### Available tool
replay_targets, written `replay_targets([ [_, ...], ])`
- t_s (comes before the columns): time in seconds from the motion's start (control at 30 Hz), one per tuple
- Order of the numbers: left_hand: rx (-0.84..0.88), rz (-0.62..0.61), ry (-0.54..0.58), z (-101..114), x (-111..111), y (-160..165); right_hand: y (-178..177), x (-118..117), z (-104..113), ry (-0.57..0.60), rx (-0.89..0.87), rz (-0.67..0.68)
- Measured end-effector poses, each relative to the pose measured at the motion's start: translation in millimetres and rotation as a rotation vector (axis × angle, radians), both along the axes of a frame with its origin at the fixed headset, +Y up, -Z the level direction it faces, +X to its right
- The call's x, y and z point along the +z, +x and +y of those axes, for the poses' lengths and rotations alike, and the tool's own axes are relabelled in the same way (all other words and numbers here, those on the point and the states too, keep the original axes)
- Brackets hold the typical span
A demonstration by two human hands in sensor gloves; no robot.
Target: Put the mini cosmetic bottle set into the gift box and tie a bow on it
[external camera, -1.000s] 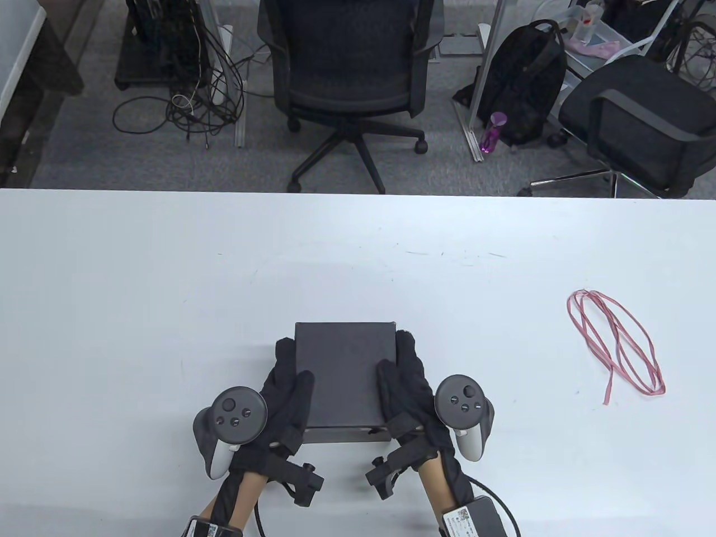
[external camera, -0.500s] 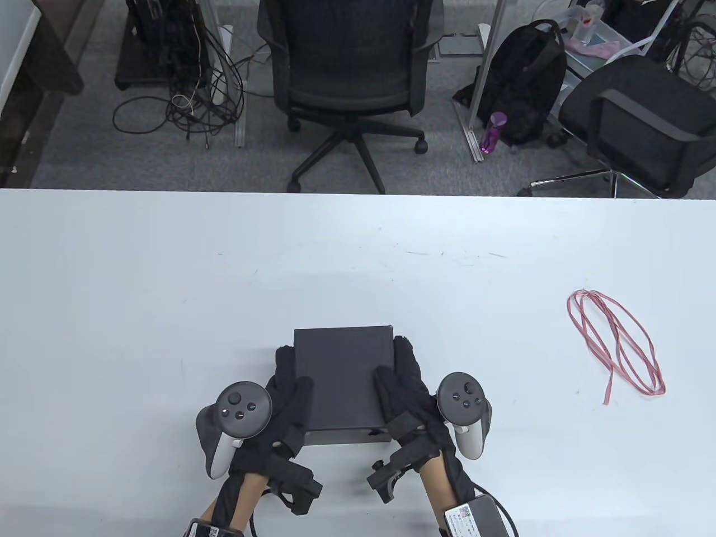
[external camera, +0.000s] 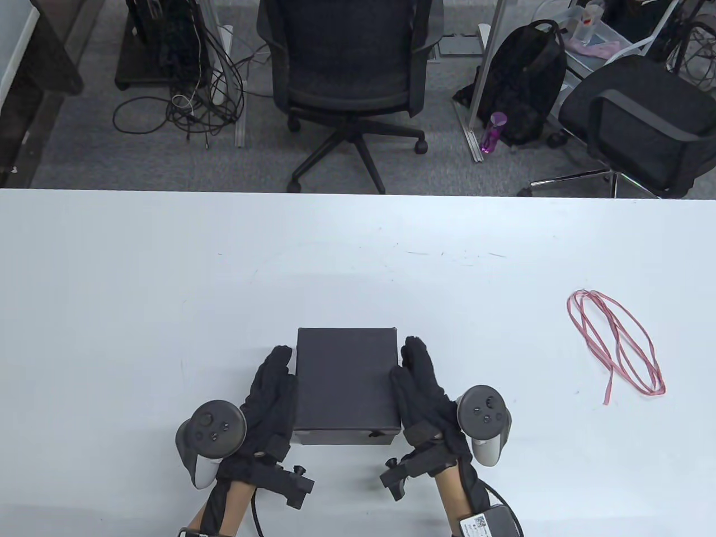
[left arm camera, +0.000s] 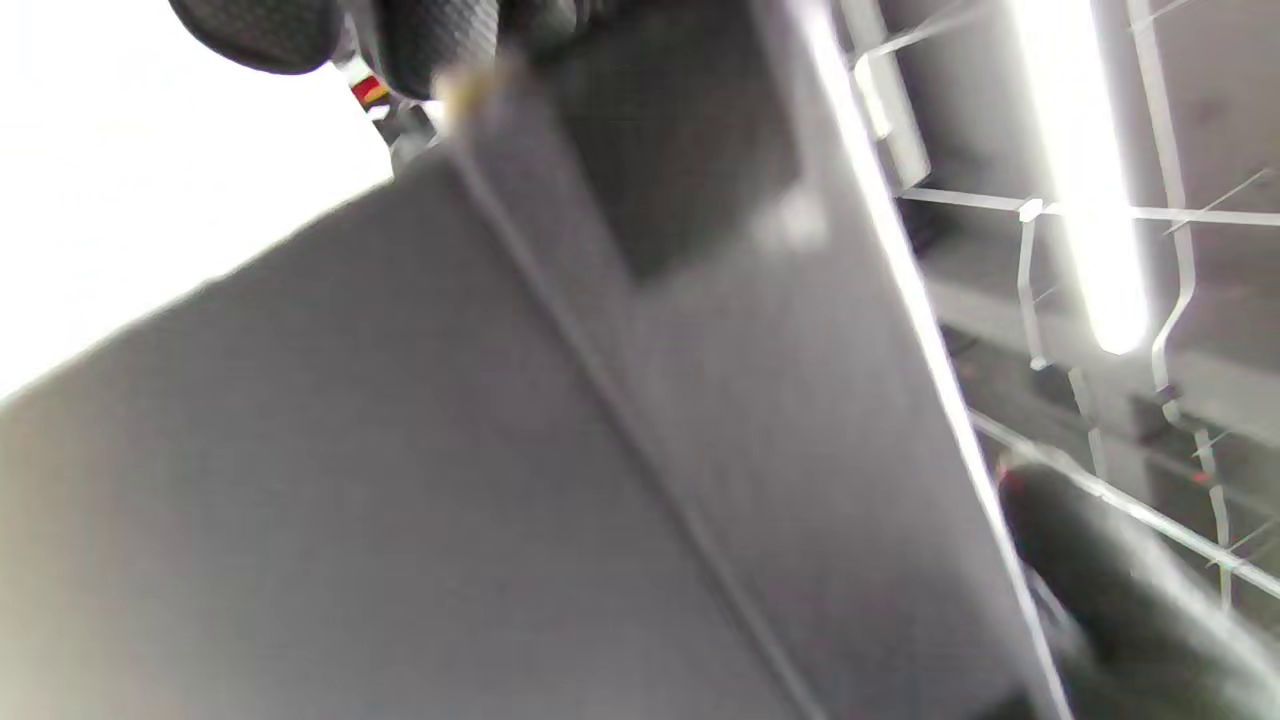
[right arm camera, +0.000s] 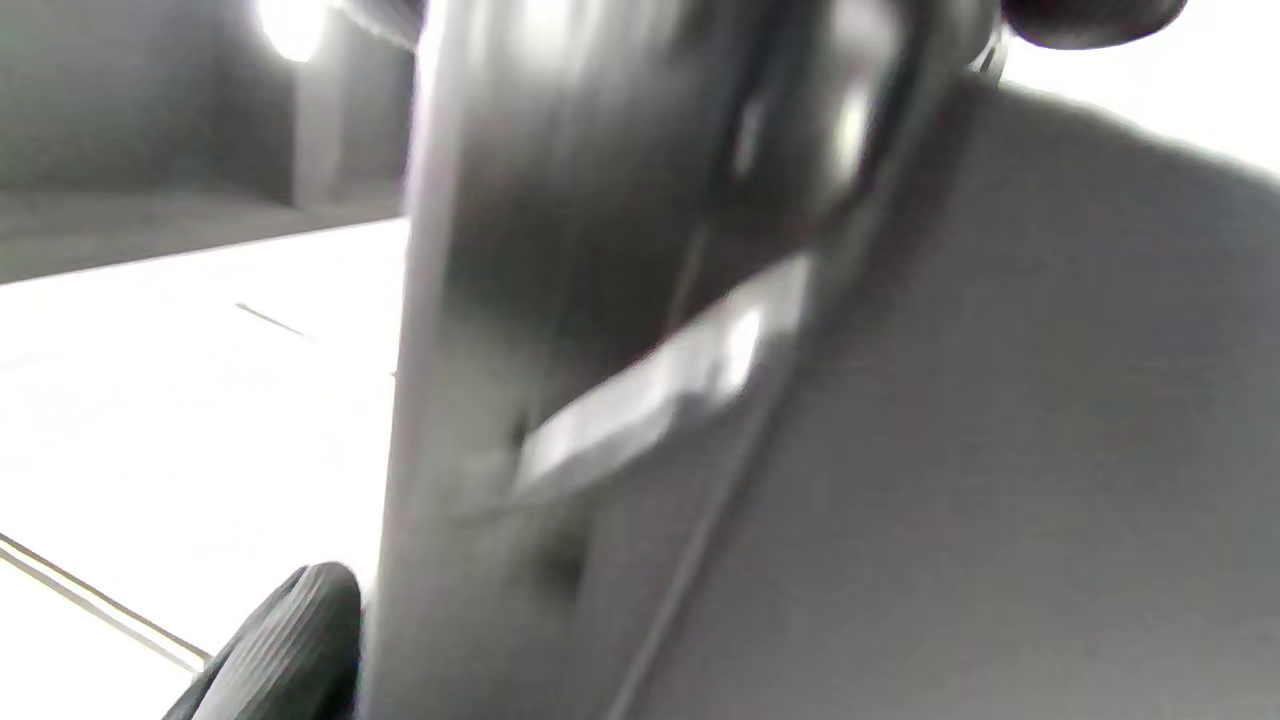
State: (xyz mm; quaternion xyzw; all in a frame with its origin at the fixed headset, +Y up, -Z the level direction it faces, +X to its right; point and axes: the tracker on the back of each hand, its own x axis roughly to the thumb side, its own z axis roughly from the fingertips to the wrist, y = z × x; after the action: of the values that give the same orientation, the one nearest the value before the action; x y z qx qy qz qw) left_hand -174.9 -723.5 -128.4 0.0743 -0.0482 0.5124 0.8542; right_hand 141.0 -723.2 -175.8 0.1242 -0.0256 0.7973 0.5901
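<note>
White table (external camera: 168,268) carries one black gift box (external camera: 347,380) near its front edge, closed. Left hand (external camera: 268,397) and right hand (external camera: 425,391) flank it, straight fingers flat against its sides. One pink ribbon (external camera: 615,347) lies coiled far right.

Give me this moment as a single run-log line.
black rectangular gift box: lid on, on white table | left hand, right hand: flank its sides, fingers straight | pink ribbon coil: untouched, far right
</note>
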Motion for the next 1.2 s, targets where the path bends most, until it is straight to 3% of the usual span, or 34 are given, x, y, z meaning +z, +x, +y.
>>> replay_targets([
  [0.1, -0.045, 0.054, 0.052, -2.2, 7.6, -12.8, 24.8, -6.5, 6.5, 0.047, 0.142, -0.140],
  [0.2, -0.098, 0.098, 0.050, -4.3, 10.4, -24.0, 52.7, -14.0, 7.9, 0.036, 0.457, -0.342],
  [0.3, -0.082, 0.108, 0.033, -6.0, 8.0, -28.8, 84.0, -23.3, 1.8, -0.069, 0.796, -0.538],
  [0.4, -0.090, 0.103, 0.022, -7.9, 5.7, -29.5, 111.3, -32.4, -7.4, -0.176, 0.980, -0.661],
  [0.53, -0.093, 0.111, -0.001, -11.7, 2.2, -31.5, 154.0, -50.2, -18.1, -0.403, 1.255, -0.778],
  [0.67, -0.106, 0.122, -0.025, -16.0, 0.0, -34.1, 177.6, -61.8, -29.1, -0.586, 1.375, -0.795],
  [0.8, -0.112, 0.131, -0.034, -17.5, -0.4, -35.0, 196.9, -68.6, -39.0, -0.696, 1.373, -0.819],
  [1.2, -0.131, 0.137, -0.033, -17.5, 0.0, -36.1, 226.3, -80.3, -52.1, -0.770, 1.425, -0.834],
])
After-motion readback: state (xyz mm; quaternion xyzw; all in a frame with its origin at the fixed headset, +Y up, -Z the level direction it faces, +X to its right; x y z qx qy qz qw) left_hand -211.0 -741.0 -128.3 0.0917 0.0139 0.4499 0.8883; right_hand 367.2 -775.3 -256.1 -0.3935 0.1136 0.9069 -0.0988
